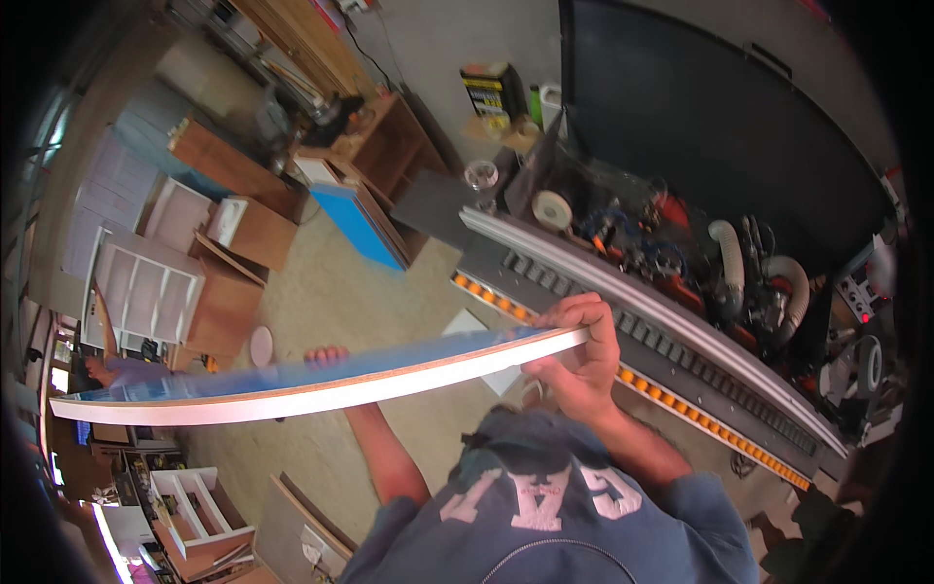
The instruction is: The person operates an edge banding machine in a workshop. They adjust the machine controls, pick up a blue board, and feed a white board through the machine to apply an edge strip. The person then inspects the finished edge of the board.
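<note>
Both hands grip the long board (321, 384) — right hand (582, 355) clenched near end, left hand (326, 356) fingertips only; far end may swing into shelves (146, 287).

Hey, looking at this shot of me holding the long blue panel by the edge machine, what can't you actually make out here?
Head view only:
- Left hand: only fingertips show above the blue panel; the panel hides its grip.
- Panel's far left end: it runs into the dark, bent fisheye rim.
- Panel's underside: turned away from the camera.
- Right hand: the palm is hidden behind its own fingers and the panel end.
- Edge machine: its right end is lost in the dark rim.
</note>
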Motion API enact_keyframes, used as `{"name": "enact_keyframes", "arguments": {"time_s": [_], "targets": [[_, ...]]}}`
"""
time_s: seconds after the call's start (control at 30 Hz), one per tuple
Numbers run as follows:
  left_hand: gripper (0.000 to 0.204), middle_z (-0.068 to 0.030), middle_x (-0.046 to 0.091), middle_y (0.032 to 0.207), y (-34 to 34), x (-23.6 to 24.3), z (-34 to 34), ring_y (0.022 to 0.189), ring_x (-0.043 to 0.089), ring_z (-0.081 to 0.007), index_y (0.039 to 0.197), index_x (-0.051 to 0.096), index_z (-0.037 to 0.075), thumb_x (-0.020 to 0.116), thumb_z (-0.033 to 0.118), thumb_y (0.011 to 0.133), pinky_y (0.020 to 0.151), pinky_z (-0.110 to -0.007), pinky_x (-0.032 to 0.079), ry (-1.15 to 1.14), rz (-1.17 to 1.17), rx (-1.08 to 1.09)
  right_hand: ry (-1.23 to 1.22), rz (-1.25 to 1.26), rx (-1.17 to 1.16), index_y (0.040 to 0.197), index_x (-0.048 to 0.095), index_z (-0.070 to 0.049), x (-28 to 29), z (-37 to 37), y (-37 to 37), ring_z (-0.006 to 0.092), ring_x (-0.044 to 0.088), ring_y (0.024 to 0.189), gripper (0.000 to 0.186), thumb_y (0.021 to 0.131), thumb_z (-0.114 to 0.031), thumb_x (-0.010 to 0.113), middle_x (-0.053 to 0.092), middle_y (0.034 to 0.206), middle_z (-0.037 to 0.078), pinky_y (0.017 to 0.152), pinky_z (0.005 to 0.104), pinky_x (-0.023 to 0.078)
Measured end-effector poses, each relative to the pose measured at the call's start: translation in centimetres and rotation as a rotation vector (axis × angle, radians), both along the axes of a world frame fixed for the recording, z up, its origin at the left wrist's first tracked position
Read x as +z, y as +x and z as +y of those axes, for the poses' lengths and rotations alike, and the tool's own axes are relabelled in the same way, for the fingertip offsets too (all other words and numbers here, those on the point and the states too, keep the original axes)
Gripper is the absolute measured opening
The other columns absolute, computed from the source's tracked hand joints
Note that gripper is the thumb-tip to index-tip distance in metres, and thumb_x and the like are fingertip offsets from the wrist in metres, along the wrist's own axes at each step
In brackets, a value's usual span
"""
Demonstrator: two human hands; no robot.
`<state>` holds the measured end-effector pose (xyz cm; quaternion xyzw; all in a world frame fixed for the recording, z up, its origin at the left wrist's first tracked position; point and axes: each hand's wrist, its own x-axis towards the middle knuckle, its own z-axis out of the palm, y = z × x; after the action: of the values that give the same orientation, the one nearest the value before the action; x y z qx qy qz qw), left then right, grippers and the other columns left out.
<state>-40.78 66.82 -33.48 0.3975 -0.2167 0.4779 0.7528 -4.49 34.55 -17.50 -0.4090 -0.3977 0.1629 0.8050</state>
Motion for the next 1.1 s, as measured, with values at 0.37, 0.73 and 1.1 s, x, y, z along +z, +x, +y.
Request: {"name": "enact_keyframes", "arguments": {"time_s": [0.37, 0.73, 1.1], "targets": [[0.025, -0.0104, 0.064, 0.106, 9.4, 0.8, -2.3, 0.102, 0.058, -0.0262, 0.116, 0.060, 0.007, 0.047, 0.023, 0.103, 0.096, -0.045, 0.045, -0.323, 0.143, 0.009, -0.032, -0.053, -0.068, 0.104, 0.045, -0.004, -4.4, -5.4, -0.5, 0.0191, 0.054, 0.095, 0.055, 0.074, -0.012, 0.090, 0.046, 0.104, 0.011, 0.090, 0.0380, 0.050], [0.030, -0.0095, 0.065, 0.105, 12.4, -0.6, -1.7, 0.099, 0.060, -0.0267, 0.116, 0.060, 0.007, 0.049, 0.032, 0.103, 0.095, -0.046, 0.046, -0.329, 0.142, -0.066, -0.084, -0.104, -0.176, 0.106, 0.045, -0.005, -5.1, -6.9, -0.6, 0.0221, 0.057, 0.099, 0.056, 0.074, -0.015, 0.090, 0.049, 0.107, 0.012, 0.091, 0.0395, 0.051], [0.027, -0.0058, 0.062, 0.092, 9.2, -4.9, -3.4, 0.085, 0.056, -0.0229, 0.101, 0.059, 0.012, 0.047, 0.036, 0.102, 0.083, -0.044, 0.045, -0.643, 0.055, 0.016, -0.217, -0.058, -0.218, 0.106, 0.048, -0.006, -5.0, -6.6, -0.7, 0.0235, 0.057, 0.098, 0.045, 0.077, -0.014, 0.081, 0.051, 0.105, 0.012, 0.092, 0.0422, 0.049]]}}
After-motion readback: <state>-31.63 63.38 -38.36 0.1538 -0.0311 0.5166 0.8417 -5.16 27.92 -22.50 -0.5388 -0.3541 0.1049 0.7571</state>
